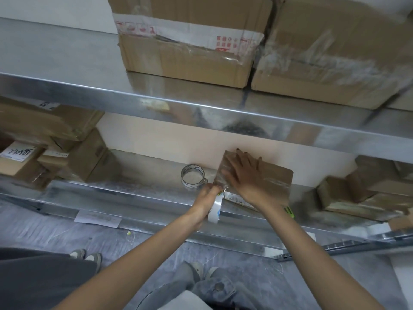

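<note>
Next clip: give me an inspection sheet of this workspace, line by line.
Surface: metal shelf, lower tier of a rack.
Job's things: small cardboard box on the shelf; tape roll at its near left corner.
Clutter: near-empty tape ring beside the box; green tool by the right wrist; paper slip on the shelf edge.
Hands: left hand grips the tape roll; right hand presses flat on the box.
Cables: nothing seen.
Surroundings: large cartons on the tier above; smaller boxes either side.

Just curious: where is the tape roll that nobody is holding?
Head view, centre: the loose tape roll lies on the lower metal shelf, just left of the cardboard box under the right hand.
</note>
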`<state>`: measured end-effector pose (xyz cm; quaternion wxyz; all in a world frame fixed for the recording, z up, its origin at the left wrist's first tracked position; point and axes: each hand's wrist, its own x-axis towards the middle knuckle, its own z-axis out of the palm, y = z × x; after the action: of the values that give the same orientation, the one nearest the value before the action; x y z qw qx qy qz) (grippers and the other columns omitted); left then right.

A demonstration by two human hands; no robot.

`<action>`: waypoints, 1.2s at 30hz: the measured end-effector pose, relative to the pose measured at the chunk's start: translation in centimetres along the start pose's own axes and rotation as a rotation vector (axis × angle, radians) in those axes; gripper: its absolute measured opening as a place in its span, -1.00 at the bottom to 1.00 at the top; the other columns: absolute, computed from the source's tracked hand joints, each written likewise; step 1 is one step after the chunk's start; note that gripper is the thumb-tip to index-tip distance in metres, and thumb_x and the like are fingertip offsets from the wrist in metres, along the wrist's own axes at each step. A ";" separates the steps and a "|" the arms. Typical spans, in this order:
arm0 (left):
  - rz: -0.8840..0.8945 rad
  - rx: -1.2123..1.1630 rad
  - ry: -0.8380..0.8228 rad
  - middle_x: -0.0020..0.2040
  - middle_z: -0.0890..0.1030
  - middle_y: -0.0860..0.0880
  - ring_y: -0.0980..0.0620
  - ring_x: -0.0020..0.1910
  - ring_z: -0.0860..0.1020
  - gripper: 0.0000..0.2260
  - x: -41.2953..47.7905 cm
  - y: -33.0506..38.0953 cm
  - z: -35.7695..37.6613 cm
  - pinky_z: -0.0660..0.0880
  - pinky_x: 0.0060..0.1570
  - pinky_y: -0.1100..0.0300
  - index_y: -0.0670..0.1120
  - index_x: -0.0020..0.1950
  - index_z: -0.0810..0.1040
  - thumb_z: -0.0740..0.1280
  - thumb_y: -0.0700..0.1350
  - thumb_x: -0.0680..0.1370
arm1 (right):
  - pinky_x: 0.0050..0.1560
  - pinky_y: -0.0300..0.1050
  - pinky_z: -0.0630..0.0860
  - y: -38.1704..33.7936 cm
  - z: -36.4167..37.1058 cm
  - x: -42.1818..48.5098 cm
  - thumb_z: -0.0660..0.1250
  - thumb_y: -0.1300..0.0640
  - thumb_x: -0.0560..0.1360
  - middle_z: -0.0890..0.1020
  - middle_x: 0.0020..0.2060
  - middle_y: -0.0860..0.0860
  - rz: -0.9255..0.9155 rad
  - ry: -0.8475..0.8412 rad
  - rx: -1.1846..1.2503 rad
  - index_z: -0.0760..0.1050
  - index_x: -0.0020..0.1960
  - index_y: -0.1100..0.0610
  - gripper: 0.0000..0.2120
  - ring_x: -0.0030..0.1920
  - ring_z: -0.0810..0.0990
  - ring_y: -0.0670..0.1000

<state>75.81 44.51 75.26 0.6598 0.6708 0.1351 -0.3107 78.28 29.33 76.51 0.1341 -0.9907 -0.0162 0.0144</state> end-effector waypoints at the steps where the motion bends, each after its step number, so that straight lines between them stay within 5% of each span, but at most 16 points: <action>1: 0.010 0.009 -0.001 -0.03 0.52 -0.02 0.00 -0.08 0.48 -0.79 0.0 0.1 0.0 0.37 -0.13 0.15 0.00 0.09 0.47 0.26 0.09 0.55 | 0.45 0.25 -0.14 0.1 0.7 0.5 -0.12 -0.25 0.54 0.16 0.50 0.06 -0.015 -0.009 -0.088 0.11 0.51 -0.10 -0.42 0.50 0.09 0.17; 4: -0.002 0.060 -0.004 -0.03 0.49 -0.02 0.02 -0.11 0.44 -0.76 0.0 0.2 0.2 0.34 -0.18 0.19 -0.07 0.17 0.47 0.19 0.03 0.60 | 0.44 0.30 -0.11 0.5 1.0 1.0 -0.26 -0.27 0.49 0.16 0.51 0.08 -0.071 -0.004 -0.197 0.04 0.53 -0.14 -0.37 0.50 0.11 0.19; 11: -0.072 0.036 -0.013 -0.11 0.46 0.00 0.04 -0.21 0.43 -0.78 -0.6 -0.5 0.7 0.37 -0.26 0.23 -0.05 0.14 0.43 0.19 0.06 0.61 | 0.43 0.32 -0.04 0.8 1.4 1.2 -0.20 -0.22 0.54 0.25 0.47 0.08 -0.091 0.050 -0.196 0.12 0.51 -0.14 -0.43 0.46 0.21 0.20; 15: -0.076 -0.039 -0.157 -0.01 0.50 -0.05 -0.07 -0.09 0.56 -0.57 -1.0 -0.8 0.4 0.50 -0.19 0.09 0.07 0.11 0.41 0.33 0.28 0.37 | 0.44 0.30 -0.05 1.3 1.6 1.5 -0.18 -0.23 0.53 0.25 0.47 0.07 -0.100 0.068 -0.152 0.12 0.50 -0.15 -0.44 0.47 0.19 0.19; 20: 0.001 -0.085 -0.285 0.13 0.52 -0.04 -0.07 -0.06 0.63 -0.54 -1.2 -1.7 -0.2 0.55 -0.09 -0.02 0.17 0.21 0.40 0.34 0.26 0.36 | 0.44 0.09 0.12 1.7 1.6 1.5 0.00 -0.12 0.57 0.42 0.36 0.09 -0.118 0.257 0.188 0.45 0.32 0.06 -0.53 0.42 0.28 0.15; 23: 0.021 -0.031 -0.287 0.10 0.52 0.00 0.06 -0.11 0.60 -0.56 -1.1 -1.9 -0.2 0.56 -0.13 0.05 0.17 0.23 0.40 0.31 0.26 0.40 | 0.25 -0.18 0.31 2.3 0.4 0.6 0.07 0.02 0.58 0.57 0.11 0.10 -0.025 0.500 0.509 0.55 0.12 0.18 -0.64 0.19 0.44 0.05; 26: 0.035 -0.028 -0.294 0.00 0.51 0.01 0.15 -0.22 0.58 -0.66 -1.0 -1.8 -0.1 0.50 -0.19 0.14 0.13 0.19 0.43 0.32 0.19 0.46 | 0.13 -0.42 0.25 3.7 -0.7 -0.6 0.05 0.06 0.58 0.59 0.00 0.07 0.070 0.604 0.527 0.56 0.04 0.20 -0.65 0.07 0.47 0.02; 33: 0.055 -0.052 -0.240 0.08 0.53 -0.02 0.02 -0.06 0.56 -0.68 -0.4 -1.7 -0.3 0.48 -0.07 0.04 0.19 0.14 0.46 0.28 0.21 0.41 | 0.06 0.01 0.49 10.2 -0.2 -2.2 0.06 0.12 0.57 0.65 -0.04 0.11 0.435 0.879 0.513 0.56 0.00 0.18 -0.69 -0.04 0.59 0.15; 36: 0.055 -0.034 -0.223 0.11 0.53 -0.01 -0.01 -0.02 0.55 -0.64 -0.1 -1.7 -0.2 0.50 -0.07 0.05 0.19 0.17 0.45 0.28 0.22 0.40 | -0.06 0.00 0.48 12.4 1.4 -3.3 0.13 0.29 0.56 0.63 -0.02 0.18 0.672 0.745 0.512 0.54 0.02 0.25 -0.80 -0.04 0.59 0.22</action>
<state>74.78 44.92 74.01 0.6904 0.6241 0.0476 -0.3626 75.31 17.65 71.93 0.3549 -0.8154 0.3526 -0.2913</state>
